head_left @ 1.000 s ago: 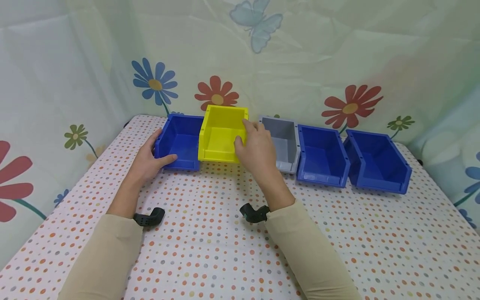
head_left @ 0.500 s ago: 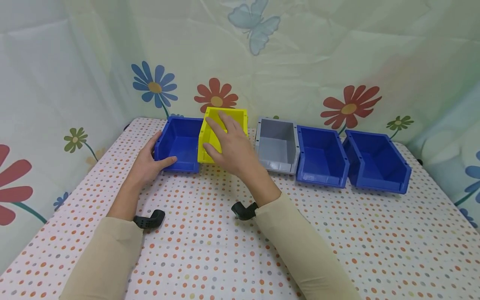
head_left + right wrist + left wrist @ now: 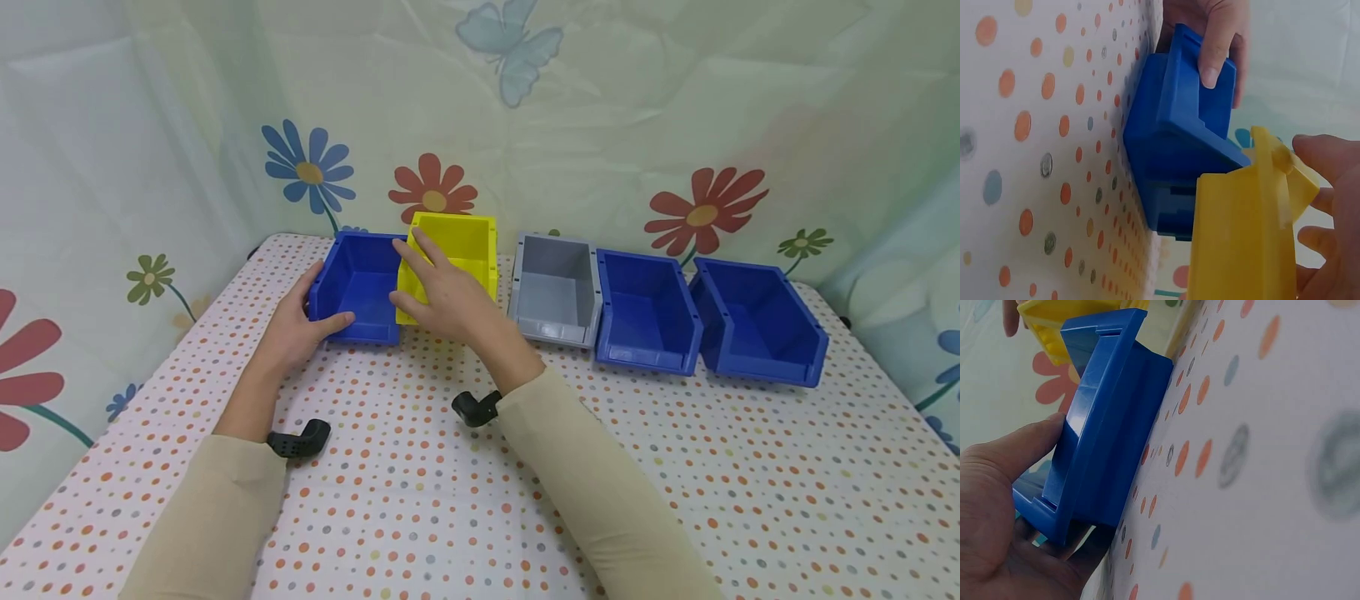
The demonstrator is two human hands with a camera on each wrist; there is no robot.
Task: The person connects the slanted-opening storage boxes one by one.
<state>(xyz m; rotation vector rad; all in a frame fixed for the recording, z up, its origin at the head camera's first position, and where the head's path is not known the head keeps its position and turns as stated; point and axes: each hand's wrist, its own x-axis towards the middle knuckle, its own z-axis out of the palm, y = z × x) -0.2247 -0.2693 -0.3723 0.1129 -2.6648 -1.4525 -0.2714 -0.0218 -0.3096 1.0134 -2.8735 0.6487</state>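
Observation:
At the left end of the row my left hand [image 3: 292, 325] grips a blue storage bin [image 3: 367, 292], thumb over its front lip and fingers along its outer left side. A yellow storage bin [image 3: 468, 242] stands beside it, higher than the blue one. The right wrist view has the yellow bin's [image 3: 1235, 244] near side overlapping the blue bin's [image 3: 1172, 144] side wall, raised off the tabletop. My right hand [image 3: 453, 300] lies across the yellow bin with spread fingers, fingertips at its left rim. Its thumb is by the front of that rim.
A grey bin [image 3: 555, 287] and two more blue bins, a middle one [image 3: 647, 312] and a far-right one [image 3: 761, 321], continue the row to the right. A dotted cloth [image 3: 420, 492] covers the table. A flowered curtain [image 3: 600, 125] hangs right behind the bins.
My right hand has moved left, from the yellow bin's right side across it to its left rim. The left hand and the bins have stayed in place.

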